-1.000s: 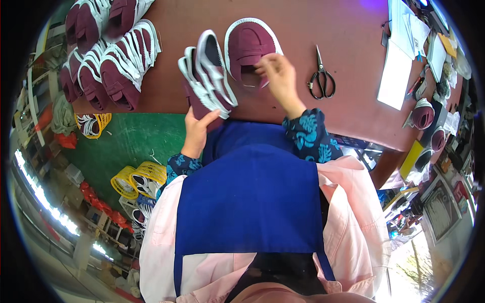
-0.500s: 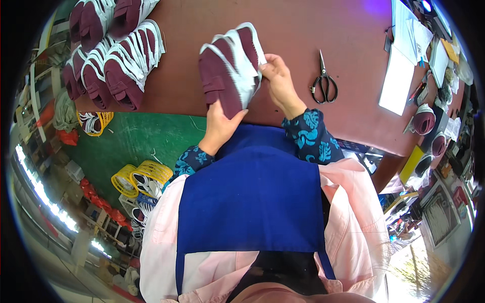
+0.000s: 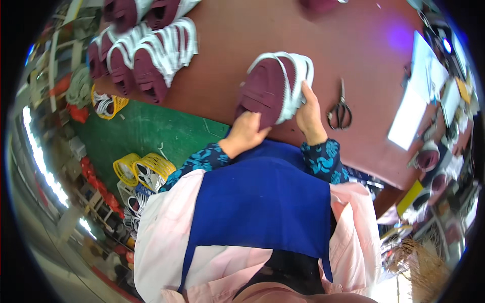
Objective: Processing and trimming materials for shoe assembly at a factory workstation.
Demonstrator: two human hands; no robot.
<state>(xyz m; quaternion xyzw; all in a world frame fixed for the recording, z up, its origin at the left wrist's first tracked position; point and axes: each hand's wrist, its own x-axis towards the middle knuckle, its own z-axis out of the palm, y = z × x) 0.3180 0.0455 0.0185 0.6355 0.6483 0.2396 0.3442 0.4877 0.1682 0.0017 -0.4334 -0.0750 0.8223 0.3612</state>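
Observation:
Between my two hands is a small stack of maroon shoe uppers (image 3: 268, 83) with white edging, held tilted above the brown tabletop (image 3: 232, 30). My left hand (image 3: 247, 132) grips the near left end, its fingers partly tucked into the front upper's opening. On the right side, my right hand (image 3: 310, 113) closes round the white edges of the stack, thumb up along them. Black-handled scissors (image 3: 340, 113) lie on the table to the right of that hand, points away from me.
Piles of similar uppers (image 3: 151, 65) stand at the table's far left. Papers (image 3: 404, 116) and rolled maroon pieces (image 3: 428, 157) line the right side. Yellow baskets (image 3: 151, 169) holding uppers sit on the left, beside the green surface (image 3: 172, 123). A blurred maroon item (image 3: 319, 4) shows at the far edge.
The uppers, fanned apart before, are now pressed closer together. My right hand has shifted from pinching the rearmost one to gripping the stack's side. The whole view has swung, moving everything rightward.

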